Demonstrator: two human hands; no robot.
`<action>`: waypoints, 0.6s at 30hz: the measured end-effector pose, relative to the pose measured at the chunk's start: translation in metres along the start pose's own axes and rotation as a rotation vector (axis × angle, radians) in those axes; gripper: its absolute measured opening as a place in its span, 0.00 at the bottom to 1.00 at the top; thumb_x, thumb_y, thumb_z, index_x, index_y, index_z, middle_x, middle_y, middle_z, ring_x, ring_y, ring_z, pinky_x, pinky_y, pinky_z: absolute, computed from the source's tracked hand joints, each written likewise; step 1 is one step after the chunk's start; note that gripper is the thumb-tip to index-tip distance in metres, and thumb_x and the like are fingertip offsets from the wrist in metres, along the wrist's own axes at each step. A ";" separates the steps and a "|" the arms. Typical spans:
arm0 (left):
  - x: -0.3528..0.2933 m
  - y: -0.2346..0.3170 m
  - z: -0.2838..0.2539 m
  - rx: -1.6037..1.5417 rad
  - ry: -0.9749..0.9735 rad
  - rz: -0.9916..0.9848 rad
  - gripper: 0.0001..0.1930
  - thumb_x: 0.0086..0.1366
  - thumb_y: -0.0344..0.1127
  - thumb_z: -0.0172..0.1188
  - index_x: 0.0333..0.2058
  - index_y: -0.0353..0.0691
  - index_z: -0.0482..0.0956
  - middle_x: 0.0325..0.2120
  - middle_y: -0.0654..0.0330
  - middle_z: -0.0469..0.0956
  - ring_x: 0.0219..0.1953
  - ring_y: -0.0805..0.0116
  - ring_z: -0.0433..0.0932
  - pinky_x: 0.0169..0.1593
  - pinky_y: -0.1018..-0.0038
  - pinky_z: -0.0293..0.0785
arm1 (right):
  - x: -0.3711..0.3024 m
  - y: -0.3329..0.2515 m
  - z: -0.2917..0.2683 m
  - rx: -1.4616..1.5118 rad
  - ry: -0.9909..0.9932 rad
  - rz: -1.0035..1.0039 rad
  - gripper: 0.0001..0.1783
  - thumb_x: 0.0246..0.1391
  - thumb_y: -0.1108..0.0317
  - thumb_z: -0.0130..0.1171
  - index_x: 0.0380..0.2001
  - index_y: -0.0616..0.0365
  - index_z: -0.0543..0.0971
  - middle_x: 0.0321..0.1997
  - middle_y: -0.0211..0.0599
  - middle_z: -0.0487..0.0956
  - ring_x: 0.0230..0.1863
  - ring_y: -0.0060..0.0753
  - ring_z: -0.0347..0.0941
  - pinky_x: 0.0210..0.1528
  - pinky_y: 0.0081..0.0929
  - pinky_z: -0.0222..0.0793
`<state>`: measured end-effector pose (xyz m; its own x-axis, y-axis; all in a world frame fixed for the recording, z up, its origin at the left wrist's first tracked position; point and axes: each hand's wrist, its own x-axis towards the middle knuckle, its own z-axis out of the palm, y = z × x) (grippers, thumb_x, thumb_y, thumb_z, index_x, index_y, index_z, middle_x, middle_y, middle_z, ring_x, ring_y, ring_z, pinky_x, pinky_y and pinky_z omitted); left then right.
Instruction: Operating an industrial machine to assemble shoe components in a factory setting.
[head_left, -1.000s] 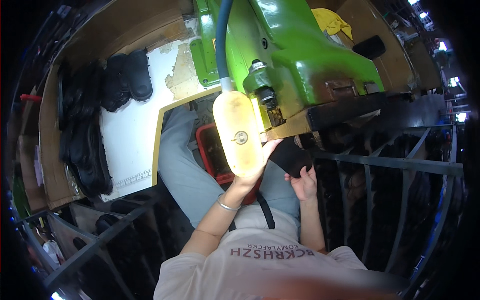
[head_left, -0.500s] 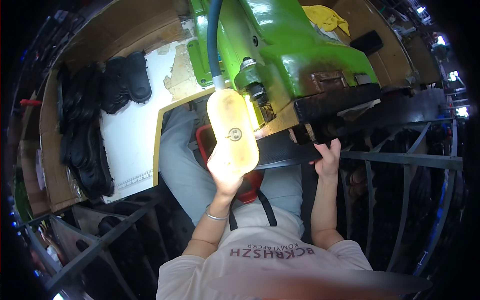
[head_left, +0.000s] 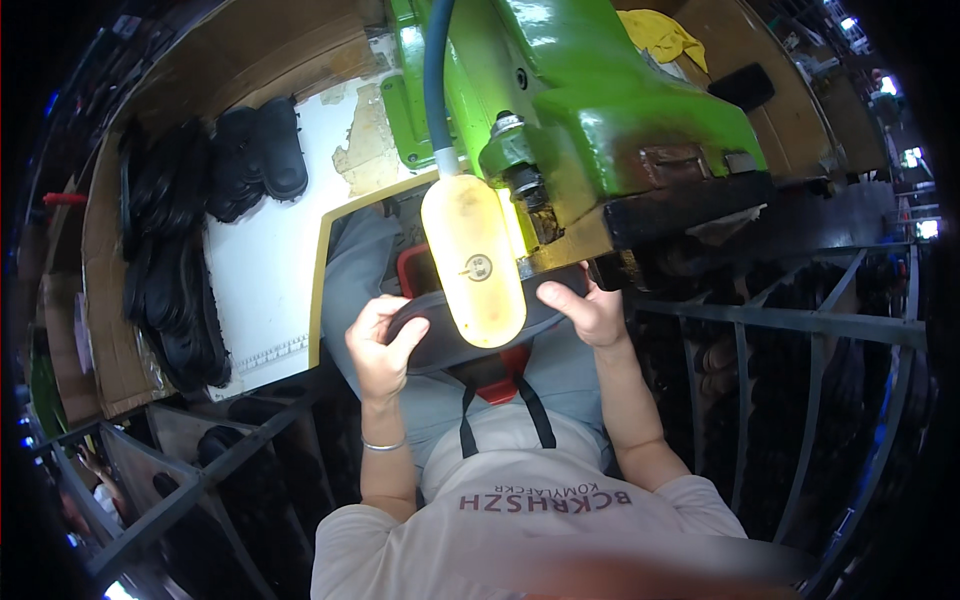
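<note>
A long black shoe sole (head_left: 445,340) lies across my lap, just under the green machine (head_left: 590,90). Its left end is gripped by my left hand (head_left: 382,345), fingers behind and thumb in front. At the other end my right hand (head_left: 588,305) is closed on it, thumb on the near face. The glowing yellow lamp (head_left: 475,290) on a blue-grey flexible neck hangs in front and hides the sole's middle. Just beyond my right hand is the dark underside of the machine's head (head_left: 620,270).
Black soles (head_left: 175,290) are stacked on the white tabletop (head_left: 262,300) at the left, inside cardboard walls (head_left: 95,290). A yellow cloth (head_left: 665,38) lies behind the machine. Metal racks (head_left: 815,318) stand on both sides. Something red (head_left: 500,375) shows between my legs.
My left hand has moved left and down from behind the lamp to the sole's left end. My right hand has come left and away from the machine's head, with the sole nearer my lap.
</note>
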<state>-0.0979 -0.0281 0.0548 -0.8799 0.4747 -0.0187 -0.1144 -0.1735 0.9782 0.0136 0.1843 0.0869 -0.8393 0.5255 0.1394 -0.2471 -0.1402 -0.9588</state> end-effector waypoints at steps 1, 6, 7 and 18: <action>-0.007 -0.008 -0.007 0.001 0.001 0.002 0.10 0.50 0.14 0.61 0.31 0.28 0.73 0.28 0.58 0.76 0.32 0.73 0.76 0.38 0.80 0.73 | 0.000 0.005 0.001 -0.026 -0.042 -0.005 0.14 0.42 0.79 0.62 0.37 0.62 0.77 0.37 0.30 0.77 0.38 0.20 0.71 0.43 0.19 0.66; -0.049 -0.050 0.002 0.071 -0.222 -0.145 0.13 0.48 0.19 0.67 0.27 0.34 0.70 0.30 0.61 0.74 0.30 0.80 0.73 0.34 0.83 0.71 | 0.008 0.012 0.000 -0.136 -0.013 0.001 0.16 0.38 0.76 0.69 0.34 0.63 0.77 0.34 0.29 0.78 0.34 0.20 0.73 0.40 0.21 0.69; -0.049 -0.047 0.023 0.082 -0.291 -0.124 0.12 0.48 0.22 0.69 0.28 0.33 0.72 0.28 0.64 0.75 0.28 0.84 0.72 0.30 0.84 0.69 | 0.008 0.015 -0.004 -0.143 -0.010 0.001 0.16 0.38 0.76 0.69 0.34 0.63 0.77 0.34 0.29 0.78 0.34 0.20 0.73 0.40 0.21 0.69; 0.003 -0.040 0.099 0.223 -0.225 0.192 0.11 0.57 0.23 0.61 0.39 0.32 0.72 0.30 0.60 0.79 0.31 0.77 0.77 0.36 0.82 0.74 | -0.071 0.047 -0.015 -0.065 0.224 0.147 0.15 0.44 0.71 0.65 0.36 0.66 0.75 0.38 0.36 0.77 0.39 0.22 0.72 0.43 0.21 0.67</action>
<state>-0.0506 0.0662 0.0357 -0.7491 0.6342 0.1916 0.1684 -0.0974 0.9809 0.0689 0.1533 0.0278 -0.7338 0.6772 -0.0534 -0.0932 -0.1783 -0.9796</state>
